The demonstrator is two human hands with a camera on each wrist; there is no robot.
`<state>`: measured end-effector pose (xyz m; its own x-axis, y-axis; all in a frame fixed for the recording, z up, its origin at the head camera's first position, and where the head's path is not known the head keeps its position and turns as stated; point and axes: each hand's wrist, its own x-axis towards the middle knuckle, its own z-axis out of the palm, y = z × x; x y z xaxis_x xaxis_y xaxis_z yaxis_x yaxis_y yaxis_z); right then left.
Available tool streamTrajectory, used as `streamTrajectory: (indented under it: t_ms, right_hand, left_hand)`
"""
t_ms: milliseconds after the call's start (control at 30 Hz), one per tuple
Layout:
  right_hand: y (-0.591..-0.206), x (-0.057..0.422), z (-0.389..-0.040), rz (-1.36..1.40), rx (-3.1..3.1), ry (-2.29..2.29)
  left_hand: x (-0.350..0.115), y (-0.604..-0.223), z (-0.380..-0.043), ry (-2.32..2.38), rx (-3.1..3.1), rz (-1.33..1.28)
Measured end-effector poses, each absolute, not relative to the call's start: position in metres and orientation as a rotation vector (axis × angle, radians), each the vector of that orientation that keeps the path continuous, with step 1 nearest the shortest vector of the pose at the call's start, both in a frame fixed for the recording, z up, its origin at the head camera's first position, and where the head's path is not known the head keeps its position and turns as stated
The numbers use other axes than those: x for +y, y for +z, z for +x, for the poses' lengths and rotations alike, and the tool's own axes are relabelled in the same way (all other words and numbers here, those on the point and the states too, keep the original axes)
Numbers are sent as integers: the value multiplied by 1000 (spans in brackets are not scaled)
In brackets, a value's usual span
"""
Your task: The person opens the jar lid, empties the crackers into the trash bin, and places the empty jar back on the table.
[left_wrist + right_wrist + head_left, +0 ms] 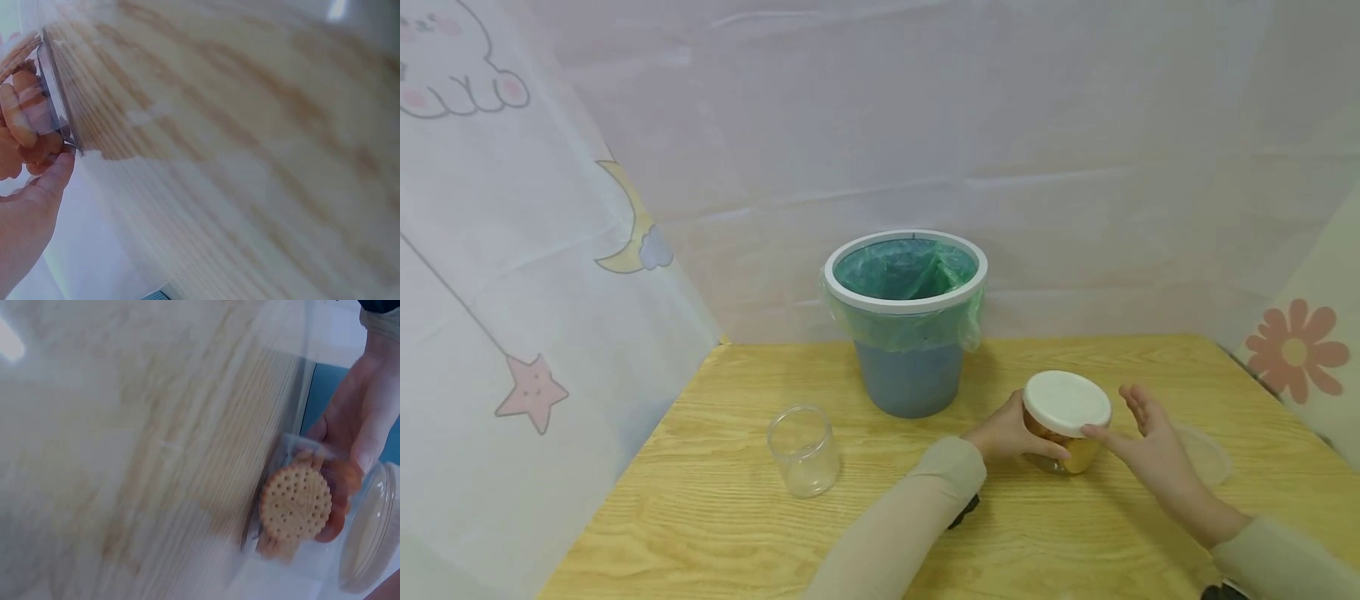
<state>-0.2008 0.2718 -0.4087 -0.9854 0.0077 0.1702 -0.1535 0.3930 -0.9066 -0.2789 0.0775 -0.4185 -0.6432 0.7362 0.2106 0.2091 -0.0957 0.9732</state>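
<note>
A clear jar [1079, 457] with biscuits inside stands on the right half of the table, capped by a white lid [1067, 402]. My left hand [1009, 432] grips the jar's left side, thumb across its front. On the right, my right hand [1156, 457] touches the lid's edge with its thumb while the other fingers stay raised and apart from it. Through the jar wall, the right wrist view shows a round biscuit [295, 503] dotted with holes. Several rounded brown pieces [25, 119] show inside the jar in the left wrist view.
A clear jar without a lid [805, 457] stands left on the wooden table [700, 525]. Behind is a blue bin [910, 379] with a white rim and green liner. A translucent round lid [1208, 456] lies right of my right hand. Printed cloth hangs around.
</note>
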Motion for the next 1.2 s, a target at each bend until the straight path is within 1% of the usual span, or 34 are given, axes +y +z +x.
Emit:
streamTrajectory:
  t_ms: [300, 600, 900, 1200]
  right_hand:
    - [-408, 260, -199, 108, -2496, 1652]
    - [-405, 258, -201, 110, -2501, 1637]
    - [-404, 269, -209, 105, -2610, 1588]
    - [-407, 286, -219, 234, -2625, 1612]
  left_hand:
    - [79, -424, -282, 1778, 1801, 1025]
    - [83, -433, -290, 1807, 1735, 1034]
    - [80, -425, -286, 1798, 1760, 1010]
    - [75, -412, -277, 1731, 1863, 996]
